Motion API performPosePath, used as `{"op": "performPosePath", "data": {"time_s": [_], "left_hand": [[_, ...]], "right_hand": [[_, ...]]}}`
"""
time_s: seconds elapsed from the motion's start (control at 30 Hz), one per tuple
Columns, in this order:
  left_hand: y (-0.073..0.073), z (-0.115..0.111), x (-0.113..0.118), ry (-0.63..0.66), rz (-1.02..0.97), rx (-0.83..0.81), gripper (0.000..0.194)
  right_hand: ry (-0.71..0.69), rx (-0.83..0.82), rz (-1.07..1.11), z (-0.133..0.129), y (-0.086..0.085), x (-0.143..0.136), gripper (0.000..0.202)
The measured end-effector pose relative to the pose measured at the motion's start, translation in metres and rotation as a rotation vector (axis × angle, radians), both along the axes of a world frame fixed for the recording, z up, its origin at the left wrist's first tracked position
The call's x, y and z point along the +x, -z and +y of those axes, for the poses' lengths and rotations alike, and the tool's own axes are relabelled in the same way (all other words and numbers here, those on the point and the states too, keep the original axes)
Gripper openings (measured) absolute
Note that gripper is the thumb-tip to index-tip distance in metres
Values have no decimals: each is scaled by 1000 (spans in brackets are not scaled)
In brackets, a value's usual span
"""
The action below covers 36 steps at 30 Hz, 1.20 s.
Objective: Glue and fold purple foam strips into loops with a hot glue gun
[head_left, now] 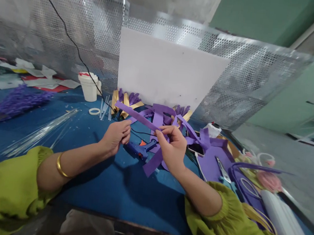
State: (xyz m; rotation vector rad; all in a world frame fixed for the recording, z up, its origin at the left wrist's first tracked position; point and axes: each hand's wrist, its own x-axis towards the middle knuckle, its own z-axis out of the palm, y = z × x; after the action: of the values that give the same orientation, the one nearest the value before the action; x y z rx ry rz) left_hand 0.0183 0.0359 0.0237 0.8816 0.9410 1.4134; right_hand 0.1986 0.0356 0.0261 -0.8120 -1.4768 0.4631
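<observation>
My right hand pinches a long purple strip between thumb and fingers; it slants up to the left, its free end in the air. Opposite it, my left hand is closed, fingers curled. Another purple length meets its fingertips, but what lies inside the grip is hidden. More purple strips loop behind and below the hands, one end hanging under my right hand. On the blue table beneath them lies a blue glue gun with an orange part.
Purple flowers, clear rods, a white cup, a tape ring and glue sticks occupy the left. Scissors, a phone and a purple tray sit right. A white board stands behind.
</observation>
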Motion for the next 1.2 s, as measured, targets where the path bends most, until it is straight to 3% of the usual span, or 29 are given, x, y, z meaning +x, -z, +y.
{"op": "performPosePath", "data": {"time_s": [0.13,0.33,0.53,0.6,0.67,0.73,0.8,0.9,0.93,1.07,1.2], "left_hand": [[4,5,-3,-62,64,56,29],[1,8,-7,-101,76,15,30],[-2,20,-16,-273,259,179,65],[-2,25,-19,-318,356,239,53],[-3,28,-22,-370,393,291,19],[-4,29,-23,-426,377,306,31],[-5,28,-25,-481,371,288,18],[-10,22,-29,-539,459,311,47],[-12,19,-30,-548,495,350,48],[-21,12,-30,-471,627,633,15],[-19,12,-27,-253,710,660,18]], "right_hand": [[21,47,-34,-1,-2,1,18],[39,154,-113,-1,-16,9,19],[131,261,-212,1,-38,25,21],[163,307,-264,1,-44,30,21],[190,349,-345,3,-47,34,21],[198,377,-408,4,-49,37,20],[181,385,-441,6,-48,39,20],[143,371,-471,8,-45,39,20],[132,363,-475,8,-44,38,19],[82,336,-475,8,-39,34,20],[26,341,-527,6,-34,30,20]]}}
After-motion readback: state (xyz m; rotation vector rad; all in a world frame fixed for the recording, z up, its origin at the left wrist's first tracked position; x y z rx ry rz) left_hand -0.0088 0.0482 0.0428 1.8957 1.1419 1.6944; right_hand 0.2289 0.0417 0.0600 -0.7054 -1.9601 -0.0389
